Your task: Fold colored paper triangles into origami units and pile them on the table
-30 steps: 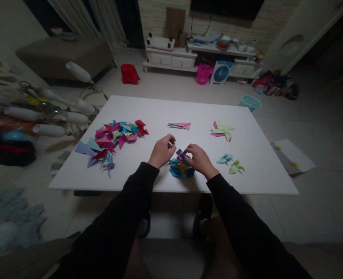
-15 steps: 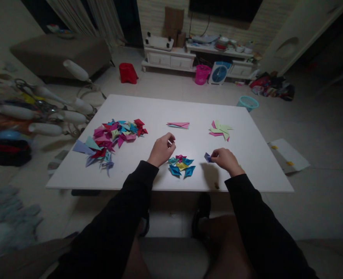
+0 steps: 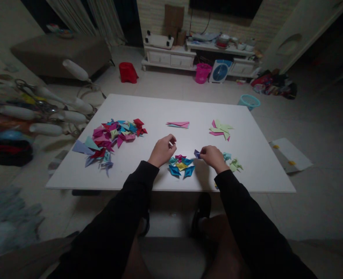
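Observation:
My right hand pinches a small purple origami piece above the white table. To its left lies a loose cluster of several folded paper pieces, among them a yellow origami piece in the middle and blue ones around it, such as the blue origami piece. My left hand hovers at the upper left of this cluster, its fingers loosely bent and apart with nothing seen between them. Light green folded paper sits right of my right wrist.
A heap of colourful folded papers covers the table's left part. Flat pink folded strips lie at the back middle, and a green-and-pink paper stack at the back right. A lamp with white shades stands close by the left edge.
My right hand has moved left with the purple origami piece, closer to the cluster. This uncovers green and teal papers on the right. My left hand has hardly moved.

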A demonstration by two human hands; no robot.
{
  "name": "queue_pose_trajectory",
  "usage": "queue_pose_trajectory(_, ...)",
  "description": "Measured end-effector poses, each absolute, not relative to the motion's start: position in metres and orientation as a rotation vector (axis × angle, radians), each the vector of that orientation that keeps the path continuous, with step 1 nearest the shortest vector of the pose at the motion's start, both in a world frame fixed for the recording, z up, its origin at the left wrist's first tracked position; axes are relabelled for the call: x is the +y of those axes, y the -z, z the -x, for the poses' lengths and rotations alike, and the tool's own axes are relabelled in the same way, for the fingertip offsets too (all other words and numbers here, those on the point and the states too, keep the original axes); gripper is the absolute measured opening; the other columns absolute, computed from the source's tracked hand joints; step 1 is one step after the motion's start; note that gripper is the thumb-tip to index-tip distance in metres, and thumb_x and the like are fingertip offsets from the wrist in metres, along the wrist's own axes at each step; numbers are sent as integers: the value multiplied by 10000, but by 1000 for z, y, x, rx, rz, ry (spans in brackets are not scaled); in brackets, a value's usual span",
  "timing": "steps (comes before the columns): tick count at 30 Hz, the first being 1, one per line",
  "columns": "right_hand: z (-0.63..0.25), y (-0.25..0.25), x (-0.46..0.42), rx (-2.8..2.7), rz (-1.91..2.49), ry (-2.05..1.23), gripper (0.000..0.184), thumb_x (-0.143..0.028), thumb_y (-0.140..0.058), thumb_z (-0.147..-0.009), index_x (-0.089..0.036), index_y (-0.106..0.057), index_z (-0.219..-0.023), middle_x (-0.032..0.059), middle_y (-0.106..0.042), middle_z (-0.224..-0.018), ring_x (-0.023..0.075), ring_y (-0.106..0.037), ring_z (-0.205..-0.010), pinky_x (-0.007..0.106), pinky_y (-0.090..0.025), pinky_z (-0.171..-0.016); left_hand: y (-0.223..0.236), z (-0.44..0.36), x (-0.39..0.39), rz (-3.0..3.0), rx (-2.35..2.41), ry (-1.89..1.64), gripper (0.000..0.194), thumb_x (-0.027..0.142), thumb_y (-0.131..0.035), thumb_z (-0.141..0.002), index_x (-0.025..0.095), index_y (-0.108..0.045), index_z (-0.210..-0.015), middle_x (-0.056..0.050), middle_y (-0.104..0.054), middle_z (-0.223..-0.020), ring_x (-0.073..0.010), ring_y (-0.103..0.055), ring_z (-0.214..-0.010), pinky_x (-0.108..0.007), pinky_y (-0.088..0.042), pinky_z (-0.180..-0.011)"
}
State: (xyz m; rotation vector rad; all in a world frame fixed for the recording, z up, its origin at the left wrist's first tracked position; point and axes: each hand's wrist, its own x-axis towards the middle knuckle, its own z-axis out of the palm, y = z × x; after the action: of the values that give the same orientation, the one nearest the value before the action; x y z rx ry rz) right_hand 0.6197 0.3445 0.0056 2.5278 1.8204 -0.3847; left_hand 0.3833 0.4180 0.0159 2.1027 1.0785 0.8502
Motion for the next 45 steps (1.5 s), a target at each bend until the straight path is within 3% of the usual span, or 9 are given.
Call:
queue_pose_trajectory(12,-581,19,357,1888,-2375,383,209,-233,-593,-854,-220,-777,-952,122,-747,-983,238,-697,-907,295,-482,-756,-16,-370,421,-2114,1081,-822,126,152,-560,-816,197,-595,-928,-27,-694,-874,-135,-623,-658,-267,-476,-654)
queue_pose_trajectory(21,-580,14,357,1899,-2337,460,233,-360,-630,-831,-247,-761,-987,105,-739,-1034,265,-681,-945,314,-471,-744,-12,-346,424,-2172,1179,-704,136,171,-543,-824,200,-616,-935,-41,-703,-877,-163,-640,-716,-293,-497,-697)
queue_pose_trajectory(24,-581,10,356,1917,-2362,432,248,-377,-608,-847,-246,-752,-1002,101,-734,-1042,262,-675,-946,317,-467,-750,-8,-325,429,-2174,1390,-586,166,220,-548,-831,184,-631,-970,-89,-709,-959,-214,-660,-859,-345,-515,-804)
queue_pose_trajectory(28,-580,8,357,1934,-2378,424,253,-387,-599,-857,-250,-748,-1009,91,-734,-1025,242,-673,-926,307,-460,-754,-8,-284,436,-2132,1836,-256,382,381,-545,-848,117,-649,-1104,-230,-640,-1203,-362,-564,-1187,-466,-465,-963)
queue_pose_trajectory(33,-575,7,358,1943,-2375,431,257,-408,-595,-865,-252,-758,-988,95,-735,-1005,249,-675,-923,313,-460,-754,-5,-228,441,-1851,2167,173,632,533,-548,-795,61,-639,-1206,-321,-509,-1389,-493,-431,-1311,-560,-421,-970)
queue_pose_trajectory(39,-567,5,359,1957,-2362,431,271,-406,-576,-867,-241,-759,-978,111,-735,-1013,261,-675,-946,312,-453,-743,7,-194,443,-1877,2095,257,658,588,-543,-726,122,-661,-1174,-266,-657,-1226,-477,-527,-1230,-577,-393,-973)
queue_pose_trajectory(45,-559,2,360,1958,-2356,421,274,-382,-551,-867,-236,-752,-983,107,-740,-993,263,-679,-918,314,-448,-719,14,-190,447,-1871,2042,271,642,580,-544,-719,120,-677,-1147,-272,-653,-1234,-462,-540,-1234,-548,-388,-994)
